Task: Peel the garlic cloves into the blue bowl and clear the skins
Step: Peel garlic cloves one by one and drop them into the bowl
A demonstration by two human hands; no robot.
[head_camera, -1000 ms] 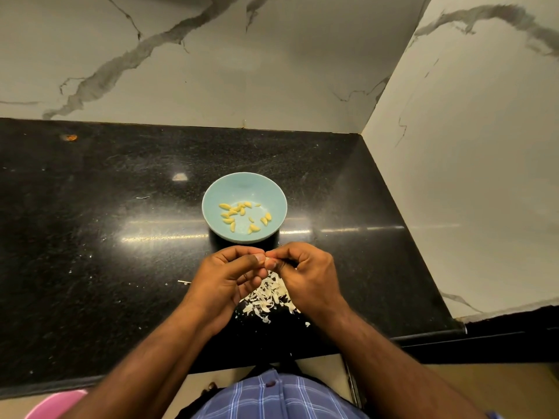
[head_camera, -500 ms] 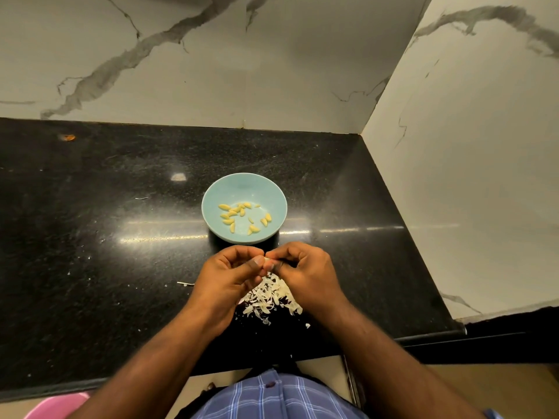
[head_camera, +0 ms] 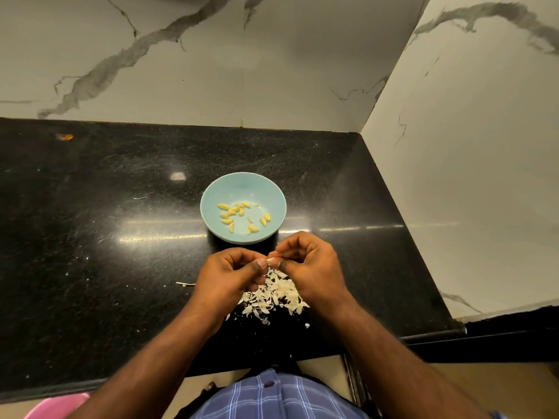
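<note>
Both hands meet just in front of the blue bowl [head_camera: 243, 189] on the black desk [head_camera: 90, 237]. The left hand [head_camera: 230, 275] and right hand [head_camera: 311, 267], fingers curled, pinch one small garlic clove [head_camera: 270, 260] between them. White skins [head_camera: 275, 294] lie below. Peeled cloves [head_camera: 239, 214] sit in the bowl.

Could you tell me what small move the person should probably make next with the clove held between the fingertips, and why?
Probably finish stripping the skin: both the left hand and right hand pinch a pale clove above the skins pile, then drop it into the blue bowl.
</note>
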